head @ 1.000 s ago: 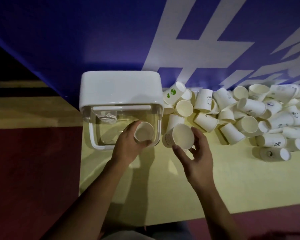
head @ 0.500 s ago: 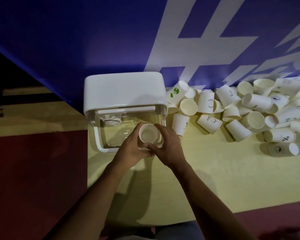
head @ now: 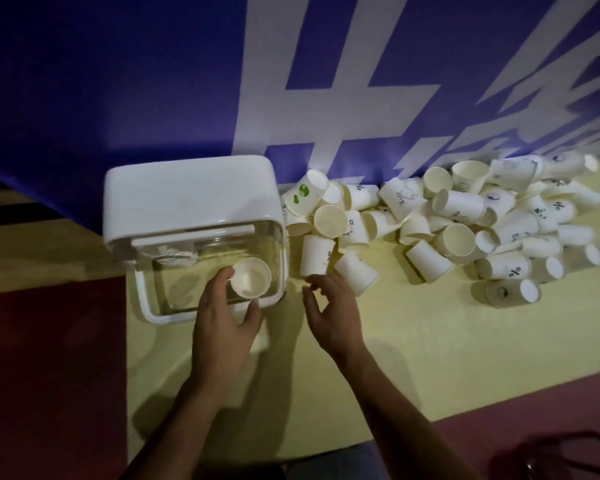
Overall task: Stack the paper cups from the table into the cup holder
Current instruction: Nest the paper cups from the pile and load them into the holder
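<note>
A white paper cup (head: pixel 250 282) stood mouth-up at the open front of the clear cup holder (head: pixel 194 216), gripped at its rim between the thumb and fingers of the left hand (head: pixel 222 323). The right hand (head: pixel 333 315) was just right of it, released and holding nothing, its curled fingertips close beneath an upside-down cup with a percent mark (head: pixel 315 259). Beyond that hand and off to its right, a heap of paper cups (head: pixel 465 220) lay tumbled across the pale yellow surface (head: pixel 395 358), against a blue banner (head: pixel 153 81).
</note>
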A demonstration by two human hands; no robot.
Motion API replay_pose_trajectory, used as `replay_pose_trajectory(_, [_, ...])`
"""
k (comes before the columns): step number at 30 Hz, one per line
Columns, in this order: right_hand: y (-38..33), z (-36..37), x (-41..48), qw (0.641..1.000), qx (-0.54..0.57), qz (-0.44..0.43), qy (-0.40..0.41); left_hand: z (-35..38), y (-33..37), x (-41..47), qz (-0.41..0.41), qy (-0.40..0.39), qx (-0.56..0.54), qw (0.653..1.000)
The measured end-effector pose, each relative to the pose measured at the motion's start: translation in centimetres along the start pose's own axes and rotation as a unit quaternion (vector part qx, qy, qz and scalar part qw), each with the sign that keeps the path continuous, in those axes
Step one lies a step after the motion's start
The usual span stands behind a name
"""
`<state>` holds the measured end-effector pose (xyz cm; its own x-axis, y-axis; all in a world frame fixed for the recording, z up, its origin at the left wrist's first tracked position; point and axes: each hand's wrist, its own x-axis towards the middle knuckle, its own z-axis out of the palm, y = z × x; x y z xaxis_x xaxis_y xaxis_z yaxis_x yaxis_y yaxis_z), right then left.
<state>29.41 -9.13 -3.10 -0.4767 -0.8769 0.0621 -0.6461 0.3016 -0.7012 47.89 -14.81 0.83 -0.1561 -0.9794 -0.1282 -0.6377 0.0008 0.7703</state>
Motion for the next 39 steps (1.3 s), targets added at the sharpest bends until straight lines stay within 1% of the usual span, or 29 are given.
replay_pose_trajectory(1, [1.3,-0.8,-0.7,0.999,-0.005,0.040,0.034,0.4,0.7,-0.6,0.023,0.014,0.000,1.000])
replay_pose_trajectory(2, [2.8,-1.6,-1.2,0.995,-0.015,0.084,0.054,1.1,1.5,-1.1,0.044,0.012,0.001,0.999])
replay_pose_trajectory(3, [4.4,-2.5,-1.4,0.989,-0.031,0.132,0.054,2.0,2.3,-1.4,0.060,0.000,0.001,0.998])
replay_pose_trajectory(5, [7.1,-3.7,-1.1,0.976,-0.052,0.211,0.001,3.7,3.8,-1.8,0.073,-0.034,0.007,0.997])
replay_pose_trajectory(7, [9.0,-4.4,0.0,0.969,-0.046,0.236,-0.055,5.4,5.4,-1.9,0.072,-0.060,0.007,0.996])
replay_pose_trajectory(9, [10.2,-4.5,0.9,0.970,-0.029,0.230,-0.075,6.6,6.9,-2.0,0.050,-0.075,-0.002,0.996])
replay_pose_trajectory(12, [11.6,-4.5,1.9,0.978,-0.013,0.198,-0.068,8.2,8.8,-2.1,0.024,-0.089,0.008,0.996])
replay_pose_trajectory(15, [12.3,-5.0,3.5,0.978,0.044,0.191,-0.075,9.7,10.1,-1.8,0.019,-0.089,0.020,0.996])
replay_pose_trajectory(18, [13.1,-5.4,5.9,0.978,0.078,0.162,-0.105,11.1,11.2,-1.6,0.010,-0.073,0.038,0.997])
replay_pose_trajectory(21, [14.1,-5.7,7.2,0.980,0.074,0.123,-0.141,11.9,12.2,-2.0,-0.012,-0.062,0.054,0.997])
replay_pose_trajectory(24, [15.3,-5.9,6.9,0.983,0.072,0.087,-0.143,12.6,12.7,-1.5,-0.023,-0.039,0.059,0.997])
replay_pose_trajectory(26, [15.5,-6.6,6.3,0.983,0.071,0.079,-0.152,13.3,12.7,0.0,-0.030,-0.026,0.072,0.997])
replay_pose_trajectory(28, [15.7,-7.6,5.5,0.977,0.090,0.102,-0.167,14.3,12.9,2.5,-0.050,-0.020,0.095,0.994])
replay_pose_trajectory(30, [15.7,-9.2,4.5,0.968,0.120,0.149,-0.163,15.7,13.5,5.4,-0.076,-0.014,0.105,0.991])
replay_pose_trajectory(32, [15.5,-11.2,3.4,0.959,0.145,0.184,-0.159,17.3,14.0,7.9,-0.124,0.000,0.112,0.986])
replay_pose_trajectory(35, [15.9,-14.3,1.1,0.954,0.152,0.208,-0.154,19.6,14.3,9.9,-0.191,0.021,0.130,0.973])
replay_pose_trajectory(39, [16.8,-16.6,-1.6,0.959,0.142,0.212,-0.118,20.8,14.0,10.5,-0.187,0.069,0.159,0.967])
